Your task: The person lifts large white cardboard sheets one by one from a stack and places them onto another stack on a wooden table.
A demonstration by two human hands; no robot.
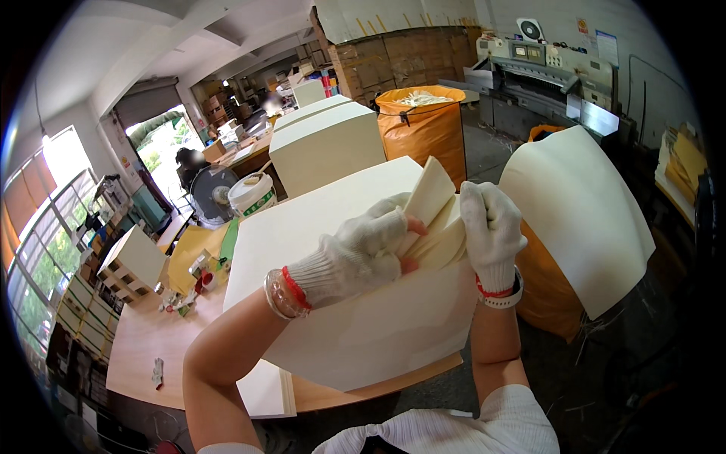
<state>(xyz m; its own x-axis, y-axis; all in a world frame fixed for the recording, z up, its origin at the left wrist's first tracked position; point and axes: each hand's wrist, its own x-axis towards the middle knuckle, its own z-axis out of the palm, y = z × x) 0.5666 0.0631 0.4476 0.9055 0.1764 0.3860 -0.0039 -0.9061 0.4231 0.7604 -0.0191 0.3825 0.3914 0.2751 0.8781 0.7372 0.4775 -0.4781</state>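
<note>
Both my hands wear white knit gloves with red cuffs. My left hand (367,246) closes round a bundle of cream paper sheets (429,195), with bare fingertips showing through the glove. Some sheets in the bundle fan apart and curl toward my right hand (491,233). That hand is a fist at the bundle's right edge, pinching the sheet ends; its fingertips are hidden. Below both hands lies a large white paper sheet (378,333), its near edge bowing over the wooden table's front. A clear bracelet circles my left wrist, and a white band sits on my right.
Tall white paper stacks (325,144) stand beyond the table. An orange bag (420,132) of paper scraps is behind them. At right a big curved white sheet (578,216) leans over another orange bag (541,291). A white bucket (252,195), a fan and a machine (544,79) stand farther off.
</note>
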